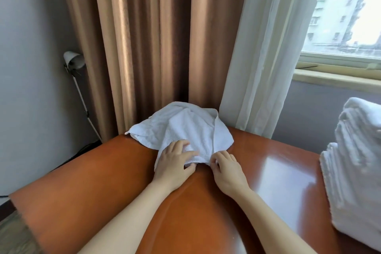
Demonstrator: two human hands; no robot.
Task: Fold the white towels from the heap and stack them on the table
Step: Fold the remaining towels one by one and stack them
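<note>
White towel [185, 130], crumpled at the surface's [103, 181] far edge, judged light, limp, non-slip terry: near hem is pinched by left hand [175, 163] and right hand [224, 166]; corners recommended as grip points.

A rumpled white towel [185, 128] lies spread at the far edge of the glossy brown table [103, 181], one corner overhanging that edge at the left, its near edge bunched into a thick fold. At the table's right edge stands a tall stack of folded white towels [356, 167], its layers slightly uneven and leaning.
</note>
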